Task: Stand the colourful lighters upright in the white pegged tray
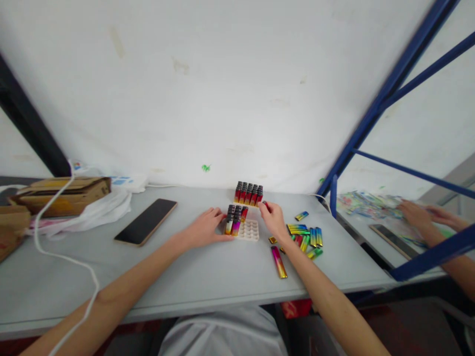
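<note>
A small white tray with round holes [251,231] lies on the desk. Its left part carries upright lighters [233,220] with black tops and shiny coloured bodies; one red lighter [244,213] leans beside them. My left hand [206,228] curls around the tray's left side, thumb along the front corner and fingers by the lighters. My right hand [272,219] is closed in a pinch beyond the tray's right edge, on a lighter whose dark red end [265,203] just shows. Behind the tray stands a full block of red-and-gold lighters [248,194] with black tops.
Loose shiny lighters [306,237] lie in a pile at the right, with a pink-gold one [278,262] nearer. A phone [146,222], cardboard boxes [67,195] and a white cable [70,258] are at the left. Beyond blue frame bars [356,133], another person's hands [419,215] work.
</note>
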`<state>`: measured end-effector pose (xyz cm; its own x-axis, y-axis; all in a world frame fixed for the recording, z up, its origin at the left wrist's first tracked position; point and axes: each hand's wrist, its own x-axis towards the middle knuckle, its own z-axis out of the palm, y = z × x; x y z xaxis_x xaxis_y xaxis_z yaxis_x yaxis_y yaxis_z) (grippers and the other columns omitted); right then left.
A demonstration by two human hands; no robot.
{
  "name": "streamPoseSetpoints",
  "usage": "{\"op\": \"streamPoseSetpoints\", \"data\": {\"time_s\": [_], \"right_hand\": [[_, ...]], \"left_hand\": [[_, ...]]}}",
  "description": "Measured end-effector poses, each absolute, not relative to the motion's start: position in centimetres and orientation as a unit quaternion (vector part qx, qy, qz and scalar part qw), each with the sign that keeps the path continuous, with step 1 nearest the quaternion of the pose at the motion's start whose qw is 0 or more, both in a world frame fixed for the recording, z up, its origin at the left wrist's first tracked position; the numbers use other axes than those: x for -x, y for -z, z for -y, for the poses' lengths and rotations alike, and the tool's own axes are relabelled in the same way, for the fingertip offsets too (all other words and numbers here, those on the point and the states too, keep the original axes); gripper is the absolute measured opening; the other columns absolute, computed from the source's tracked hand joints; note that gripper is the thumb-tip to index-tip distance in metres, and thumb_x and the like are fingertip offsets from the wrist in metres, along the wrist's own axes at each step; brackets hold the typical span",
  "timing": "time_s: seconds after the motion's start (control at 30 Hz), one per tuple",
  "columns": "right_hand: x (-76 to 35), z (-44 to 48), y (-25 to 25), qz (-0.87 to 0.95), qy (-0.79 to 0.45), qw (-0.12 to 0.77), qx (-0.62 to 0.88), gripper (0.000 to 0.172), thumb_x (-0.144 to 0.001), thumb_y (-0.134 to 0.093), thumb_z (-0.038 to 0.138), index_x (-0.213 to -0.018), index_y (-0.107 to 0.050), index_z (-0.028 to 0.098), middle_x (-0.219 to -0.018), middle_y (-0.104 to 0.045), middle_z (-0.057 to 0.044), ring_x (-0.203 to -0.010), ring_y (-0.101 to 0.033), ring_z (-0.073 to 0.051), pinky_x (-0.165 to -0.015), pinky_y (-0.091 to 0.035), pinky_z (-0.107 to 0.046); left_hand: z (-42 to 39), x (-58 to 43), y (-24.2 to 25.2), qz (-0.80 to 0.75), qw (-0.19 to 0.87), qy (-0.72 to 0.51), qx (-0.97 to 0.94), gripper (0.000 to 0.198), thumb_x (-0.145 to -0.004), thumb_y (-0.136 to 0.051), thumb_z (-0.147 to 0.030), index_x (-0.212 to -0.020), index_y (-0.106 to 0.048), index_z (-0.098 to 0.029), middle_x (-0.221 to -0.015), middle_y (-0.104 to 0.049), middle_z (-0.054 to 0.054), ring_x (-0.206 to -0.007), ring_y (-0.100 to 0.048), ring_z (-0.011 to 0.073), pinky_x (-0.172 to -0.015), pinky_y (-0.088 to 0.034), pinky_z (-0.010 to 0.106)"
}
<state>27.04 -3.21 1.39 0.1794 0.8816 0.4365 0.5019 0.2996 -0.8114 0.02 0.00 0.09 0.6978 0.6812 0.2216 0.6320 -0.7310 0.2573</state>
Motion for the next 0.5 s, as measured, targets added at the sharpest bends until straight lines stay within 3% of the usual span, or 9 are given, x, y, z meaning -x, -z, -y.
{"op": "streamPoseSetpoints", "data": {"time_s": [0.2, 0.5], "right_hand": [[-26.60, 3.66, -1.64, 0.635, -0.141, 0.512, 0.561, 0.049, -0.097, -0.048, 0.061, -0.064, -0.046, 0.025, -0.058, -0.048, 0.003, -0.060, -0.044, -0.016, -0.060, -0.031, -0.031], [-26.77, 3.90, -1.76, 0.701, -0.169, 0.474, 0.506, 0.047, -0.109, -0.040, 0.067, -0.090, -0.053, 0.026, -0.070, -0.062, 0.000, -0.065, -0.058, -0.021, -0.066, -0.047, -0.033]], "left_hand": [[-0.05, 0.01, 0.02, -0.354, 0.083, -0.169, -0.916, 0.063, -0.087, -0.075, -0.075, -0.114, -0.073, -0.018, -0.116, -0.068, 0.014, -0.109, -0.067, 0.0350, -0.103, -0.055, 0.047], [-0.21, 0.13, 0.26, -0.349, 0.083, -0.180, -0.916, 0.065, -0.087, -0.073, -0.078, -0.114, -0.073, -0.019, -0.115, -0.069, 0.014, -0.108, -0.066, 0.0343, -0.102, -0.054, 0.046]]}}
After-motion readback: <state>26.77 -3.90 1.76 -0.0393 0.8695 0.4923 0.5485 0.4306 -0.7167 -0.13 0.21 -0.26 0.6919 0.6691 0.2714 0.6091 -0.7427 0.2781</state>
